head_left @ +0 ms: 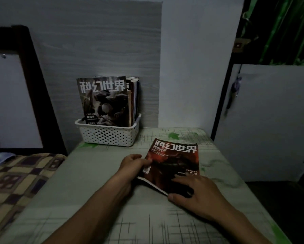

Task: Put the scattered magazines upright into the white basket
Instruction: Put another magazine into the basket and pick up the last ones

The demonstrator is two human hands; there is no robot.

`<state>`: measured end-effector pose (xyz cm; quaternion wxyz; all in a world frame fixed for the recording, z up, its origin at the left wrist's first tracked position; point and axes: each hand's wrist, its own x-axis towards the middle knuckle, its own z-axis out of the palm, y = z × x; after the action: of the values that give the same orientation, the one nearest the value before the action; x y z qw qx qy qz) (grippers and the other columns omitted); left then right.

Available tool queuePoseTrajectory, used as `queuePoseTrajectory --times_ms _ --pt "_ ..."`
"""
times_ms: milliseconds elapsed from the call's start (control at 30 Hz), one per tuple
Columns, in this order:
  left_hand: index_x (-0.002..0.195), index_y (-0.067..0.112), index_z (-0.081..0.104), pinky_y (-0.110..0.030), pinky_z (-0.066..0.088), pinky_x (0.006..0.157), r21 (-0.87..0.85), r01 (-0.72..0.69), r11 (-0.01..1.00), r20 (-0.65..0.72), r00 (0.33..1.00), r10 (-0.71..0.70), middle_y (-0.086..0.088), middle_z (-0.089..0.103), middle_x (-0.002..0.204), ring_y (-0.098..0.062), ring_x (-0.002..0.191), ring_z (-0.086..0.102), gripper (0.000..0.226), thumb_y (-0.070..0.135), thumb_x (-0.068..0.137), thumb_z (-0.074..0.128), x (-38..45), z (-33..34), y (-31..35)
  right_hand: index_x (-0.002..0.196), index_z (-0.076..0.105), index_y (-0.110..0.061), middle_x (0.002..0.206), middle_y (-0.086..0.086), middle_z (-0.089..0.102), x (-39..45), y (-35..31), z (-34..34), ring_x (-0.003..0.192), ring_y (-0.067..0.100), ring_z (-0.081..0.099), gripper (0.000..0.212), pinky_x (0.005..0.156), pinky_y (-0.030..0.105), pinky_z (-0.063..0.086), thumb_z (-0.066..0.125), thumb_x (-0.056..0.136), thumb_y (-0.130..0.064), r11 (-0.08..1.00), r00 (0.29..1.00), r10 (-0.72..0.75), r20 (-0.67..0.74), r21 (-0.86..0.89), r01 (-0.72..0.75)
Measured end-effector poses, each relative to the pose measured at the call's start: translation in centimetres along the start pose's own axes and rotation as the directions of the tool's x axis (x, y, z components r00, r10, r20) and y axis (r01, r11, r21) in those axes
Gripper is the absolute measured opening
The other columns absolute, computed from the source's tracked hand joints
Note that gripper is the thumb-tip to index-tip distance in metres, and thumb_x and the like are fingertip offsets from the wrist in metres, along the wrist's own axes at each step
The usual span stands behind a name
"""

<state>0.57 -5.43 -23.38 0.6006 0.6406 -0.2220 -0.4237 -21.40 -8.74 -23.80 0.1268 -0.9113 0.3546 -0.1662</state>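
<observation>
Standing upright in the white basket at the back left of the table, against the wall: a stack of magazines, front cover reading 科幻世界 in large white characters. Reaching in from the lower left, left hand curling its fingers around the left edge of the red magazine, gripping it. Lying on the table right of the basket, tilted, titled 科幻世界 too. Pressing down on its near corner, right hand spreading fingers flat, thumb at the spine
</observation>
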Motion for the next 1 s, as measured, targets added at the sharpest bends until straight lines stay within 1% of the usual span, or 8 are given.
queuePoseTrajectory --times_ms 67,133,200,267,433,567,800,1000 --pt "0.099 0.001 0.069 -0.033 0.058 0.068 0.122 0.024 0.992 0.068 0.997 -0.032 -0.014 0.076 0.080 -0.027 0.070 0.072 0.017 -0.001 0.082 0.065 -1.5 0.5 0.3 0.120 0.064 -0.049 0.124 -0.025 0.064 -0.6 0.0 -0.3 0.110 -0.006 0.058 0.051 0.091 0.014 0.045 0.061 0.074 -0.070 0.983 0.996 0.028 0.087 0.179 -0.043" --pt "0.102 0.006 0.069 -0.029 0.057 0.069 0.225 -0.059 0.973 0.096 0.995 0.038 -0.008 0.076 0.084 -0.022 0.076 0.071 0.019 -0.001 0.088 0.059 -2.9 0.6 0.5 0.115 0.063 -0.057 0.123 -0.019 0.066 -0.7 -0.9 -1.7 0.104 -0.001 0.063 0.043 0.095 0.033 0.051 0.076 0.075 -0.050 0.811 0.981 0.098 0.166 0.558 -0.176" --pt "0.111 0.013 0.065 -0.026 0.057 0.072 0.185 -0.191 0.964 0.127 0.977 0.169 -0.001 0.074 0.092 -0.017 0.083 0.070 0.027 -0.003 0.091 0.057 -3.9 -0.2 0.7 0.131 0.048 -0.054 0.134 -0.010 0.058 -0.2 -1.2 -2.9 0.103 0.010 0.063 0.070 0.085 0.039 0.052 0.082 0.075 -0.028 0.584 0.963 0.246 0.110 0.776 -0.238" --pt "0.120 0.019 0.061 -0.024 0.058 0.072 0.028 -0.302 0.953 0.188 0.938 0.292 0.006 0.075 0.096 -0.012 0.086 0.072 0.038 -0.006 0.091 0.057 -4.8 -1.9 0.8 0.149 0.028 -0.037 0.142 -0.004 0.049 1.1 -1.5 -4.0 0.109 0.015 0.058 0.090 0.085 0.037 0.050 0.080 0.078 -0.020 0.516 0.900 0.433 0.057 0.803 -0.299" --pt "0.110 0.025 0.064 -0.017 0.055 0.067 -0.050 -0.507 0.860 0.046 0.859 0.509 0.015 0.077 0.087 -0.002 0.081 0.071 0.039 -0.006 0.088 0.062 -4.9 -6.1 3.4 0.125 0.062 -0.007 0.114 0.018 0.072 5.8 -4.9 -4.1 0.100 0.034 0.071 0.038 0.091 0.047 0.053 0.063 0.086 -0.004 -0.128 0.942 0.230 0.244 0.967 -0.219" --pt "0.098 0.028 0.064 -0.008 0.052 0.068 0.050 -0.610 0.791 -0.203 0.769 0.606 0.019 0.073 0.079 0.003 0.080 0.068 0.036 -0.006 0.087 0.063 -3.5 -8.3 9.2 0.115 0.066 -0.014 0.100 0.006 0.077 11.7 -10.2 -3.9 0.087 0.024 0.074 0.030 0.072 0.037 0.058 0.057 0.091 0.003 -0.072 0.954 0.301 -0.006 0.997 0.029" --pt "0.116 0.023 0.068 -0.033 0.059 0.086 -0.119 -0.764 0.634 -0.401 0.621 0.673 0.005 0.072 0.108 -0.011 0.100 0.069 0.031 0.005 0.092 0.061 1.8 -11.3 21.2 0.115 0.066 -0.015 0.090 -0.003 0.078 21.9 -15.8 -6.3 0.079 0.014 0.075 0.027 0.061 0.025 0.058 0.052 0.096 -0.002 0.010 0.960 0.189 -0.207 0.978 0.209" --pt "0.122 0.019 0.068 -0.041 0.055 0.096 -0.308 -0.774 0.554 -0.534 0.622 0.572 0.002 0.074 0.113 -0.015 0.107 0.069 0.036 0.002 0.090 0.062 11.1 -12.4 19.2 0.117 0.067 -0.020 0.101 0.001 0.078 28.3 -15.2 -2.9 0.093 0.019 0.074 0.025 0.080 0.036 0.060 0.051 0.099 -0.012 0.022 0.965 0.141 -0.221 0.975 0.220"
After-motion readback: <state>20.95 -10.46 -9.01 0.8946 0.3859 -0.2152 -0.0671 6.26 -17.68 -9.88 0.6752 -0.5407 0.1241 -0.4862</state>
